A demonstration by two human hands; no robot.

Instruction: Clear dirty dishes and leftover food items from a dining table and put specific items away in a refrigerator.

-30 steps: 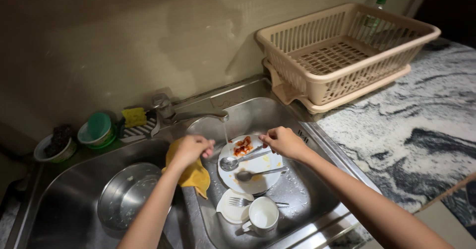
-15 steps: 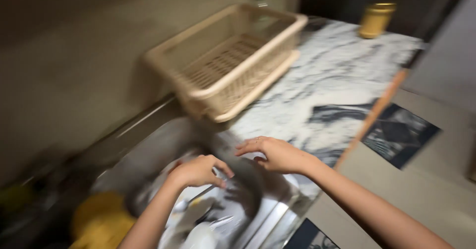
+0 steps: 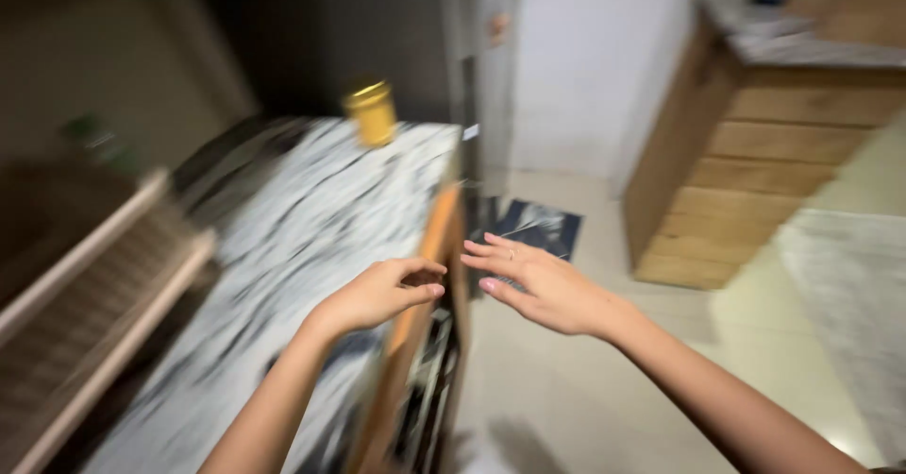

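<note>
Both hands, left hand (image 3: 382,293) and right hand (image 3: 538,285), were held empty and loosely open above the marble table (image 3: 283,247) edge; nothing was grasped.

Open air beyond countertop (image 3: 311,219) edge
</note>
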